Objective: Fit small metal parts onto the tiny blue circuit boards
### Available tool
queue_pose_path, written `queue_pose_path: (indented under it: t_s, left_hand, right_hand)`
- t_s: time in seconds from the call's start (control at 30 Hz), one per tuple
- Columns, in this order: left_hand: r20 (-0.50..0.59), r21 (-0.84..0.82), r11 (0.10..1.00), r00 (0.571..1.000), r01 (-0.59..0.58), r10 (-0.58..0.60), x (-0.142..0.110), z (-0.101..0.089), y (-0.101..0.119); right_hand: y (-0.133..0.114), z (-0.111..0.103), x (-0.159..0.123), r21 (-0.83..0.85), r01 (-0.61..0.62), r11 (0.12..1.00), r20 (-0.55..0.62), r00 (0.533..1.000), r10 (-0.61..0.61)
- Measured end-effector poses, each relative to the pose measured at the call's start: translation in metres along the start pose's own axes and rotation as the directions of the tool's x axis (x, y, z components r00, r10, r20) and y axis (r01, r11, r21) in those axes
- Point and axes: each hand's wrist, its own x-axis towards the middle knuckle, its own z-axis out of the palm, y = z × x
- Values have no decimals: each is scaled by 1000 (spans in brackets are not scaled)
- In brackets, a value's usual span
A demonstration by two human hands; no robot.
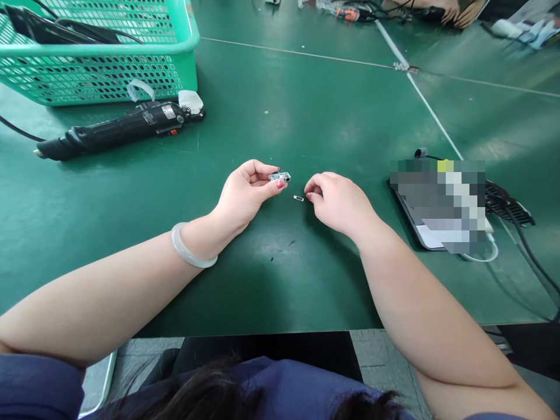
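My left hand (247, 189) is closed in a pinch over the green table. Between its thumb and fingertips is a small silvery block-shaped part (280, 177) with dark and shiny details; its exact kind is too small to make out. Just to the right, my right hand (339, 201) has its thumb and index finger pinched together. At those fingertips a tiny flat rectangular piece (298, 198) with a pale rim and dark middle sticks out toward the left. The two small parts are close together but apart.
A black electric screwdriver (118, 128) lies at the left, before a green plastic basket (131, 76) holding dark items. At the right is a blurred-out flat device (437, 204) with cables. Another person's hands (455, 11) show at the far edge of the green table (262, 280).
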Motion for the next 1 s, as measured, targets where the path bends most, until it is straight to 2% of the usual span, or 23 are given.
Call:
queue_pose_path:
  t_s: [0.13,0.37,0.5,0.6,0.67,0.77,1.0]
  left_hand:
    - [-1,12,1000,1000,4,-4,-1,1,1]
    - [8,86,994,998,67,-68,1,1,1]
    - [18,163,981,994,107,-112,-1,2,2]
    - [43,240,964,991,116,-130,-2,2,3]
    - [57,274,956,990,109,-130,-3,2,4]
    - [82,290,952,989,97,-126,-4,2,4]
    - [111,256,964,988,75,-106,-3,2,0]
  right_hand:
    - [-3,0,-1,-10,51,999,-5,999,-51]
    - [0,10,3,-140,185,973,-31,981,-191]
    - [2,4,0,-148,181,972,-189,960,-208]
    - [-3,-2,-4,-105,182,978,-334,920,-207]
    - [-9,-4,-6,-82,223,971,-367,899,-238]
    - [-18,-3,-8,-79,270,959,-341,897,-281]
    - [-24,-3,-9,-102,263,959,-236,931,-280]
